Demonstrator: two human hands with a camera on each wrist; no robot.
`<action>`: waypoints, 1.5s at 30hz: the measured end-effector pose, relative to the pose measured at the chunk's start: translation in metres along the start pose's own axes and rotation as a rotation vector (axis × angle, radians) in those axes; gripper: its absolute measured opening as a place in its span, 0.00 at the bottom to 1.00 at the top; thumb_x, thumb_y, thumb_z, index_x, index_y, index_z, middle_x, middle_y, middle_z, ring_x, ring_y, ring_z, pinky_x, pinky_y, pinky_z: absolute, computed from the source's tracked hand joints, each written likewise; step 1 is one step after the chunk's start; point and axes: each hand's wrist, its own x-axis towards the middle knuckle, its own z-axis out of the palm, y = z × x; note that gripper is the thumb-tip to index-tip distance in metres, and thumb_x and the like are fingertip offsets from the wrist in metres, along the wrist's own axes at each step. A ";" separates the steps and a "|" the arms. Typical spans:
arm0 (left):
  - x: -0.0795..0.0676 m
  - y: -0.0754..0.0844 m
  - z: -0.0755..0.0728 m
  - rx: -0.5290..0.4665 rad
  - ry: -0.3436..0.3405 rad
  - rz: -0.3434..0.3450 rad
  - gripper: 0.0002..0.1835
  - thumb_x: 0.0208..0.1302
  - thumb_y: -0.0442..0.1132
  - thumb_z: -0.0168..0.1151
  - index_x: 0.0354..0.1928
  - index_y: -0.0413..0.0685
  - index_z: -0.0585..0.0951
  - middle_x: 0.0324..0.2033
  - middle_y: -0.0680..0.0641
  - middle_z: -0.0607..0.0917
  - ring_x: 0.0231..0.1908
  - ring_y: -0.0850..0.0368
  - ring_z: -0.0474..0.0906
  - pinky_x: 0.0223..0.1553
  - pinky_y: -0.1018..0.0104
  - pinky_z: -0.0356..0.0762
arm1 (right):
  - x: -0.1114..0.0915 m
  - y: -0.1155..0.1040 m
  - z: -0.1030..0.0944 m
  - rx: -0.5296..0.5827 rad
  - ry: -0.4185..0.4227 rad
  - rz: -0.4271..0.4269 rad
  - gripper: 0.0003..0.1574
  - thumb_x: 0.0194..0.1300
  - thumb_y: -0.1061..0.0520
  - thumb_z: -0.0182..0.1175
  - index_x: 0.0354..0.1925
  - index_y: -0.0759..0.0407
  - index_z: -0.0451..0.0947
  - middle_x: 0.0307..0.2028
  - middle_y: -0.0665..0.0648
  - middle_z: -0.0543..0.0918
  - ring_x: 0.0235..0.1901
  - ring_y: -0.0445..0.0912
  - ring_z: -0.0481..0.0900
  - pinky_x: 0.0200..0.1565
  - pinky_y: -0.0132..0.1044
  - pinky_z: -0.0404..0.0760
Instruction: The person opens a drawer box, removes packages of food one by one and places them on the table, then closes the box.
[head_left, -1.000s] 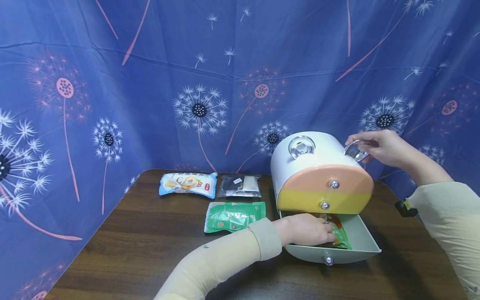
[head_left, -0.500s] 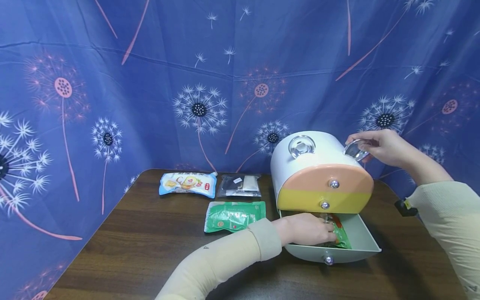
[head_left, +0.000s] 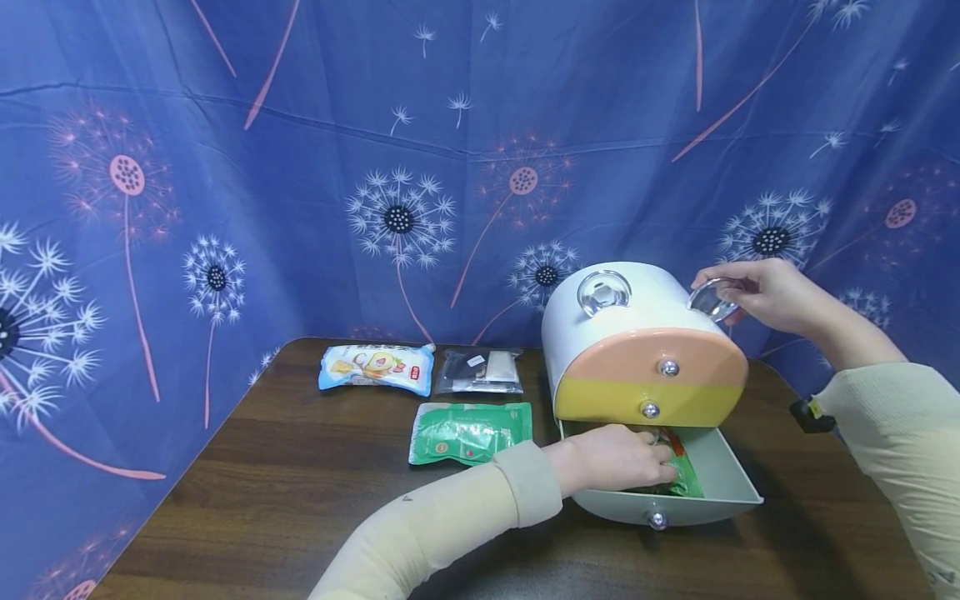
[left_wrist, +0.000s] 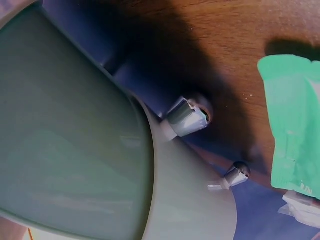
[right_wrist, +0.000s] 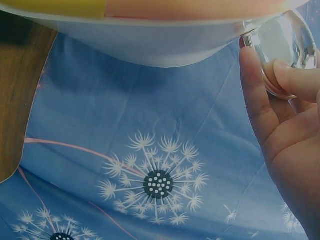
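Note:
A rounded white cabinet (head_left: 652, 300) with a coral and yellow front has its pale green bottom drawer (head_left: 726, 467) pulled out. Inside that drawer my left hand (head_left: 618, 458) lies with its fingers on a green packet (head_left: 688, 477) with red on it. The thumb and the underside of this hand are hidden. On the cabinet's right top edge, my right hand (head_left: 772, 293) pinches a round silver ear-like disc (head_left: 703, 302). In the right wrist view, thumb and fingers hold the silver disc (right_wrist: 277, 40) from both faces. The left wrist view shows mostly drawer and silver knobs (left_wrist: 187, 120).
Left of the cabinet lie a green pouch (head_left: 470, 433), a blue-and-white snack packet (head_left: 377, 369) and a clear bag (head_left: 478, 372) with dark and white contents. A second silver disc (head_left: 604, 293) tops the cabinet's left. A blue dandelion cloth (head_left: 315, 192) hangs behind the wooden table (head_left: 247, 492).
My left hand has shifted very slightly within the drawer, its fingers still on the green packet. The right hand keeps its hold on the silver disc; the cabinet and drawer look unmoved.

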 end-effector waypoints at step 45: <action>-0.032 -0.002 -0.038 0.081 0.304 -0.178 0.14 0.74 0.43 0.40 0.52 0.66 0.74 0.44 0.64 0.78 0.45 0.64 0.72 0.25 0.77 0.68 | 0.000 0.001 0.000 0.001 0.007 -0.012 0.23 0.70 0.63 0.48 0.62 0.61 0.69 0.57 0.75 0.71 0.27 0.48 0.84 0.27 0.39 0.80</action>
